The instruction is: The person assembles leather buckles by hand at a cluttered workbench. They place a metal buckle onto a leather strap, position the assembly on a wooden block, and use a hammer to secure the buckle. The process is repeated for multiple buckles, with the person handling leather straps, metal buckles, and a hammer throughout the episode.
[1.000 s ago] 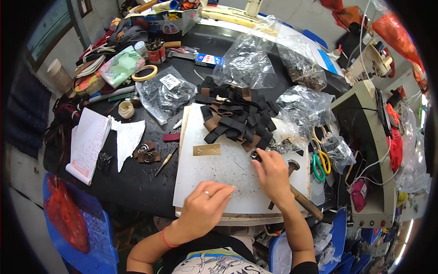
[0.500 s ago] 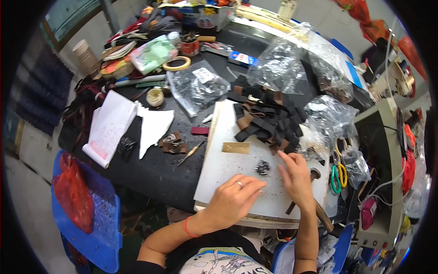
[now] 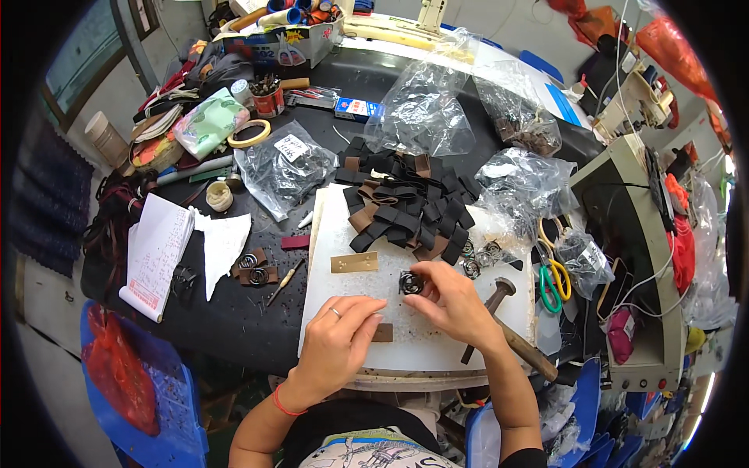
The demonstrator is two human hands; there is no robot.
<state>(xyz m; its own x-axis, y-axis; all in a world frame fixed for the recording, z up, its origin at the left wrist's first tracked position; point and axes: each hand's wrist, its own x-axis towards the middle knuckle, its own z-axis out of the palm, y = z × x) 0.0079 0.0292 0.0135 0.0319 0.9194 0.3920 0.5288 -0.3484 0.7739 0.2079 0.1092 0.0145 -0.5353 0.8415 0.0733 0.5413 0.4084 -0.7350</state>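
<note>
Near the front edge of the worktop [image 3: 234, 331], the left hand [image 3: 341, 329] bunches its fingers by a brown strip [image 3: 382, 333], gripping or not I cannot tell; over the white board [image 3: 425, 351], black rings [image 3: 409, 283] sit clamped in the fingers of the right hand [image 3: 452, 306], seemingly for steadiness

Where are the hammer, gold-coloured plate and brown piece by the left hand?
Hammer [image 3: 526, 349]: head view, its wooden handle.
Gold-coloured plate [image 3: 354, 262]: head view, its flat face.
Brown piece [image 3: 384, 333]: head view, its uncovered part.
</note>
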